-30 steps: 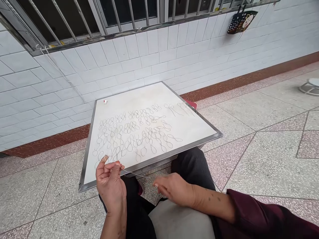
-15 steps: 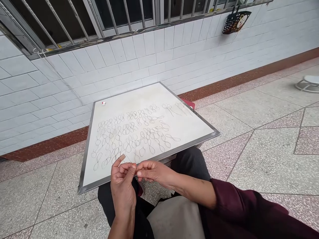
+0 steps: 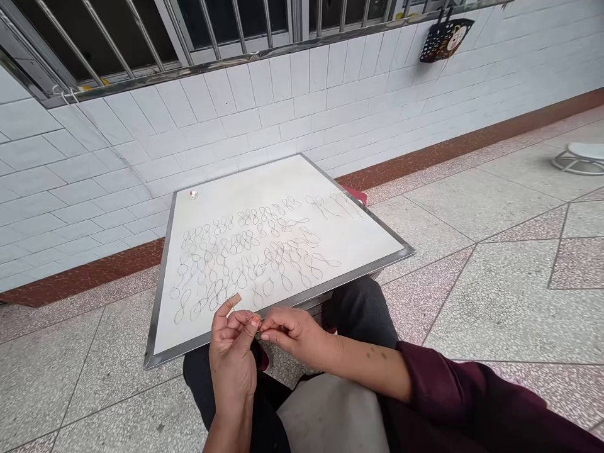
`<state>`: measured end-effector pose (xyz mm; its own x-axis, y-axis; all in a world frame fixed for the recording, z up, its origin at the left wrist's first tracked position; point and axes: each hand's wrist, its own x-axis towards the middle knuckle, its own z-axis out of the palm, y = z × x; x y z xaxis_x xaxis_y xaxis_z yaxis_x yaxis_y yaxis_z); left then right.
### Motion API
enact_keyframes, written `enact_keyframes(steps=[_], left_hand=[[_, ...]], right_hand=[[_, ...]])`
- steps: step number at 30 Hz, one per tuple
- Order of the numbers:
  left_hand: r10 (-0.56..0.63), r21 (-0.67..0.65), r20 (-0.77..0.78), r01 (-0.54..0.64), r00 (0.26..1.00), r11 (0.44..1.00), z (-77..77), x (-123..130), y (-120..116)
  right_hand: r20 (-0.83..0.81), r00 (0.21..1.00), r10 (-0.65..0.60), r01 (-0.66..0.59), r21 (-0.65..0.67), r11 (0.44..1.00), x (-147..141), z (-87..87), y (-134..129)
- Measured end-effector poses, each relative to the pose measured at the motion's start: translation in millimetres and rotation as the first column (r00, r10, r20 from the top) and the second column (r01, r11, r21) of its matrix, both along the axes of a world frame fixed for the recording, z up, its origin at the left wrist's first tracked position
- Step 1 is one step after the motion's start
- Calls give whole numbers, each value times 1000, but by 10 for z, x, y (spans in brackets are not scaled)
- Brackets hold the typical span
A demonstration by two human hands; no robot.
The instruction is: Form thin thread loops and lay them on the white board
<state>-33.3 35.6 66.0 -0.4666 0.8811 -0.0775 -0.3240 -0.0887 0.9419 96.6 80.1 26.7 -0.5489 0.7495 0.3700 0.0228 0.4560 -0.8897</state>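
At the near edge of a white metal-framed table [image 3: 368, 242], my left hand [image 3: 234, 343] pinches a thin wire [image 3: 243, 313] between thumb and finger. A tan wrap [image 3: 232, 301] covers the tip of its raised index finger. My right hand [image 3: 295, 336] is closed at the same spot, thumb and index pinched together touching the left fingertips. The wire's end between the two hands is too fine to follow. Beyond them, rows of thin wire loops [image 3: 283, 255], many twisted into figure-eights, lie on the tabletop.
A small red-and-white item [image 3: 193, 195] sits at the table's far left corner. Behind rises a white tiled wall [image 3: 264, 123] with a barred window. A dotted black basket [image 3: 443, 41] hangs from the bars. A white stool [image 3: 582, 154] stands at the right.
My right hand's fingers have shifted slightly, with the thumb now tucked closer under the index finger. My left hand keeps its pinch. The view has moved a little.
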Motion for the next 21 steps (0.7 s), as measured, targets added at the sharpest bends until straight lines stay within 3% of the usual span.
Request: enact_keyframes(steps=[4,7,11,16,21], left_hand=[[-18,43,31,17,999,999,-15,-9,-9],[-70,21,-24,71,997,997,30,-22,-32],[-209,-60,-54,206,976,977,119,3,-77],[-276,-129,-20,271,961,954,129,66,-112],[-258,-156,48,263,965,952,118,101,-120]], right_hand=[[3,1000,10,-10,58,998,44,-58,-27],[-87,993,79,-88,-109,990,125,-62,-18],[-292,952,87,-201,-387,900,208,53,44],[-331,935,124,-272,-449,851,226,151,108],[-381,913,144,-350,-553,756,222,115,122]])
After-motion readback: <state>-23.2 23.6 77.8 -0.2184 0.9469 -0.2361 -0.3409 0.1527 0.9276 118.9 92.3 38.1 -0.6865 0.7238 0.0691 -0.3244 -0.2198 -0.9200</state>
